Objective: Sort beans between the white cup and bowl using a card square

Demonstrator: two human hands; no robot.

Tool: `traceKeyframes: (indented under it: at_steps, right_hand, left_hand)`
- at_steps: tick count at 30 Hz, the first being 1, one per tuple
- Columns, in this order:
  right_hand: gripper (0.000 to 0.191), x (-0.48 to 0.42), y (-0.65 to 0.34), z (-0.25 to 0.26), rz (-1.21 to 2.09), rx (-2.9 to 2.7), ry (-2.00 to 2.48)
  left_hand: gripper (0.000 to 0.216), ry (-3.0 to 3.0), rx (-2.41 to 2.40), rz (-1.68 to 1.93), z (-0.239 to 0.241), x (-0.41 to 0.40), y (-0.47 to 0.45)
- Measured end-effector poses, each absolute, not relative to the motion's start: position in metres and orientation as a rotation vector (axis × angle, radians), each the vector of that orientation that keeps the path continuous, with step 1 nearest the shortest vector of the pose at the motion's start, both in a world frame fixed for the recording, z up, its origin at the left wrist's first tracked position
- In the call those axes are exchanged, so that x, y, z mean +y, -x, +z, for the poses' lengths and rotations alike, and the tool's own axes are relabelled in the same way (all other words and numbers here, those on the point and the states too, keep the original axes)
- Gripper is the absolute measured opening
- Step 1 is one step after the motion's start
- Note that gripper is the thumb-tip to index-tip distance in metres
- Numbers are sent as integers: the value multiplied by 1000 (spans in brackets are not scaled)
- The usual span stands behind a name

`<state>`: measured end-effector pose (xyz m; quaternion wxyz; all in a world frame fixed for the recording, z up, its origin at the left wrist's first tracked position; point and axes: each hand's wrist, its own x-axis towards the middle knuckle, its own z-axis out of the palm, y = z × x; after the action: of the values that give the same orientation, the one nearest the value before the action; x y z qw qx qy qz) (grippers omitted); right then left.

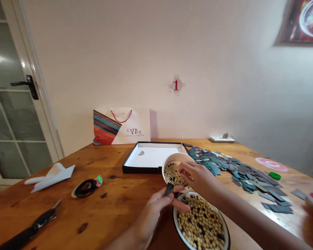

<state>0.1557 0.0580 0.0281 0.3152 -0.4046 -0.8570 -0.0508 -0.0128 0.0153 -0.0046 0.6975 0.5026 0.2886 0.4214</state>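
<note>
Dark tile (169,189) gripped in left hand (156,208), beside small bean bowl (172,158), right hand (198,177) pinched narrow above it.

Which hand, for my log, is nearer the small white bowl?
Right. The right hand is over the small white bowl; the left hand is just outside its near rim, holding a dark piece.

Our two hands at work over beans on a wooden table (114,205)

Our left hand (156,208) pinches a small dark piece (169,189) beside the big bowl (175,217) of pale and dark beans. Our right hand (195,175) hangs with bunched fingers over the small white bowl (176,155), and we cannot tell if it holds a bean. Behind lies a shallow black box (151,159), and to the right a heap of teal tiles (237,172).
</note>
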Motion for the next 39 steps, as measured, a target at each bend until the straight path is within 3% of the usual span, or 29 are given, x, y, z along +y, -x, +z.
traceKeyframes:
  at_steps: [8, 15, 19, 26, 35, 37, 39]
  right_hand:
    - [20, 53, -153, 29, -176, -2336, 1044]
    - [7, 39, -150, 23, -522, -2509, 870]
    - [9, 34, -148, 21, -678, -2530, 832]
    - [7, 29, -141, 25, -662, -2555, 746]
    - [7, 29, -143, 21, -664, -2579, 748]
    - [9, 27, -142, 23, -662, -2583, 746]
    - [10, 26, -141, 24, -661, -2573, 771]
  left_hand:
    - [33, -1062, 588, 927, -4, 19, 13]
    - [33, -1178, 566, 972, -6, 20, 11]
    - [35, -1254, 614, 987, -3, 19, 9]
    - [19, -1357, 594, 983, -2, 17, 11]
    - [23, -1369, 612, 948, 13, 21, 6]
    - [25, -1395, 642, 974, -9, 21, 13]
    - [30, -1393, 716, 967, -68, 14, 27]
